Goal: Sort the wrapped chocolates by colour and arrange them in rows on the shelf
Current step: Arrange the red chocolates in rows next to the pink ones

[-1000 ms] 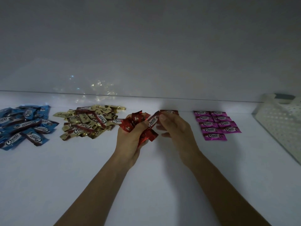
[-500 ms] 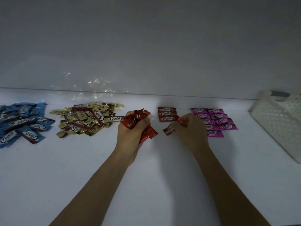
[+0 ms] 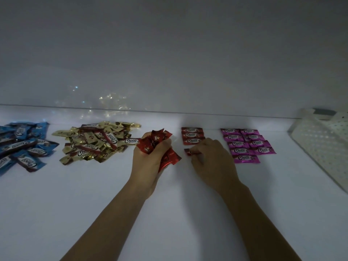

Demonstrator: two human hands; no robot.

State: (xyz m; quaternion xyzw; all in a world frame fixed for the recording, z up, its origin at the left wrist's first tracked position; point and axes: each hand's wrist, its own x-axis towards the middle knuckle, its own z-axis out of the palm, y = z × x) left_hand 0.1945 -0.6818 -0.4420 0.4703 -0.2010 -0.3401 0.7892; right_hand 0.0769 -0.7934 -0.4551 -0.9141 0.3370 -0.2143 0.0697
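My left hand (image 3: 150, 157) grips a bunch of red wrapped chocolates (image 3: 156, 140) just above the white shelf (image 3: 113, 194). To its right, three red chocolates (image 3: 192, 135) lie in a short column near the back. My right hand (image 3: 212, 161) pinches one more red chocolate (image 3: 190, 152) right below that column, low against the shelf. Pink chocolates (image 3: 246, 145) lie in two neat columns further right. A loose gold pile (image 3: 98, 142) and a loose blue pile (image 3: 22, 146) lie at the left.
A white perforated basket (image 3: 323, 146) stands at the right edge, close to the pink rows. The shelf's back wall (image 3: 169, 72) rises just behind the chocolates. Bare shelf surface stretches in front of the piles, around my forearms.
My right hand took one red chocolate from the bunch in my left hand and carried it right and down to just below the red column. My left hand stayed put.
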